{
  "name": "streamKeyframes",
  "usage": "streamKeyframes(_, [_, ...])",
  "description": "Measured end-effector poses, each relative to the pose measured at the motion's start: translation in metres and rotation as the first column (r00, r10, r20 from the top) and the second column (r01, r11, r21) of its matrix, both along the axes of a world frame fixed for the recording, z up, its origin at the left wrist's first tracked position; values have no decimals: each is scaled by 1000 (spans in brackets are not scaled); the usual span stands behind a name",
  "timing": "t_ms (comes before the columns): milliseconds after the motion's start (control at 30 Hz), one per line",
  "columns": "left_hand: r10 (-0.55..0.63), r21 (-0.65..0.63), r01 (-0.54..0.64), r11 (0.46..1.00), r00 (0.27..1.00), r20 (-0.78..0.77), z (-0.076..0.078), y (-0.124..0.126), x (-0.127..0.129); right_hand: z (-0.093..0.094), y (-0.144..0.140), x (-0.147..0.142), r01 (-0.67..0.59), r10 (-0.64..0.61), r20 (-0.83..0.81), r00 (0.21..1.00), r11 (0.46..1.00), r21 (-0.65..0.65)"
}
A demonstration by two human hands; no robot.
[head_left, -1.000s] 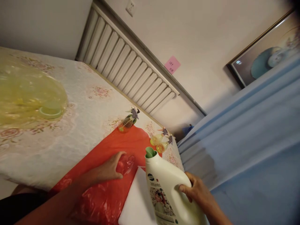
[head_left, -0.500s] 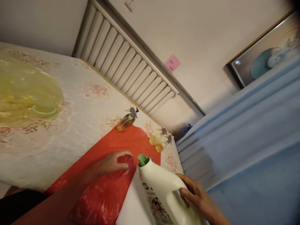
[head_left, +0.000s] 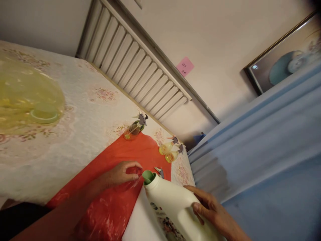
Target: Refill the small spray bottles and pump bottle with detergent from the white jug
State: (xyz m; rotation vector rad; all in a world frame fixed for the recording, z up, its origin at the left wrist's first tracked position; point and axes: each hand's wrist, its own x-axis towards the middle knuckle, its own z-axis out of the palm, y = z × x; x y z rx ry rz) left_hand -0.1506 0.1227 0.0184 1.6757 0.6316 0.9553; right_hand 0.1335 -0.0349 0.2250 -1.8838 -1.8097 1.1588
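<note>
My right hand point(head_left: 209, 211) is wrapped round the handle of a big off-white detergent jug point(head_left: 173, 204) with a green spout in its uncapped mouth. The jug tilts to the left. Facing that spout, my left hand point(head_left: 127, 173) curls its fingers and thumb round the neck of a see-through bottle point(head_left: 136, 174). The bottle's body is hard to make out against the red plastic sheet point(head_left: 135, 149) underneath. Spout and bottle mouth are very close; whether they touch I cannot tell. Just behind the jug's neck lies a grey spray head point(head_left: 159, 172).
A spray bottle point(head_left: 132, 130) stands at the sheet's far edge, with two yellowish spray bottles point(head_left: 168, 152) right of it. A yellow plastic bag point(head_left: 27, 93) lies left on the flowered tablecloth point(head_left: 82, 127). Behind are a radiator point(head_left: 135, 60) and, to the right, blue fabric point(head_left: 263, 150).
The jug has shifted slightly left, bringing its spout up to the bottle's mouth. A spray head behind the jug shows more clearly. My left hand has stayed nearly in place.
</note>
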Motion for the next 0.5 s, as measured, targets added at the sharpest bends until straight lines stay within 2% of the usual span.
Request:
streamKeyframes(267, [-8, -7, 9, 1000, 1000, 25, -3, 1, 2, -2, 8, 4, -65, 65, 15, 998, 998, 4])
streamKeyframes(500, [-11, -7, 11, 1000, 1000, 16, -3, 1, 2, 6, 13, -1, -95, 95, 57, 994, 995, -2])
